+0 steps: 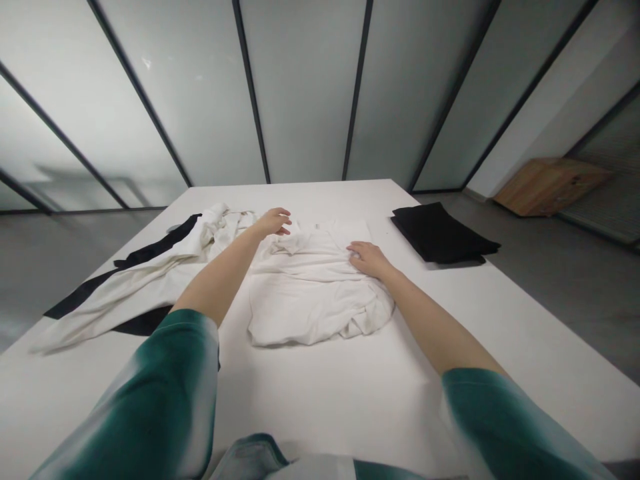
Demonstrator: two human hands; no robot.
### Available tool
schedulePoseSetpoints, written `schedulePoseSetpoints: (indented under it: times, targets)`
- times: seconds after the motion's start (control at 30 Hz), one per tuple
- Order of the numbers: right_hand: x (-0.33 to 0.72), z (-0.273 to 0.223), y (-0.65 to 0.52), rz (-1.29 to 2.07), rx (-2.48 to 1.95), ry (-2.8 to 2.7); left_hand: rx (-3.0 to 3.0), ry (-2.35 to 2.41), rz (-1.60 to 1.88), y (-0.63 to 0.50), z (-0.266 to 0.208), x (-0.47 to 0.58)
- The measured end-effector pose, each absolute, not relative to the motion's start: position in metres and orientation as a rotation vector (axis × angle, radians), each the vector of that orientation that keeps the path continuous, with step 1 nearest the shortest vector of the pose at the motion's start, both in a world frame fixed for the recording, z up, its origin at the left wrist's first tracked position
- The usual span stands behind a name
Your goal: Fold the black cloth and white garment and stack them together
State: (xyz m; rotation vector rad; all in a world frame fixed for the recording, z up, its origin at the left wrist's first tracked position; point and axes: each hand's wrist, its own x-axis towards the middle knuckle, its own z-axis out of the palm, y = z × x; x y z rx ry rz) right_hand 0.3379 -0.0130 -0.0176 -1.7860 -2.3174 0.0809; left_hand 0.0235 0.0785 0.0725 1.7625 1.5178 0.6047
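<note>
A white shirt (305, 300) lies partly bunched on the table in front of me, with creases across its middle and a rumpled lower right edge. Over its upper left part is my left hand (274, 222), fingers apart and slightly curled, gripping nothing. Whether those fingertips touch the cloth, I cannot tell. My right hand (369, 259) rests on the shirt's right side with its fingers stretched out over the fabric.
Left of the shirt lies a loose heap of white clothes (195, 257) with black pieces (160, 248) around it. Folded black cloth (440, 233) sits near the right edge of the white table (350, 393). A wooden cabinet (550, 187) stands beyond, and frosted panels rise behind.
</note>
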Motion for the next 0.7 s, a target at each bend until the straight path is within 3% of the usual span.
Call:
schedulePoseSetpoints:
  times: [0.27, 0.7]
  targets:
    - [0.335, -0.017, -0.014, 0.056, -1.779, -2.342, 2.464, 1.817, 0.308, 0.028, 0.030, 0.008]
    - [0.332, -0.015, -0.015, 0.053, -1.798, -2.316, 2.506, 2.090, -0.070, -0.016, 0.038, 0.001]
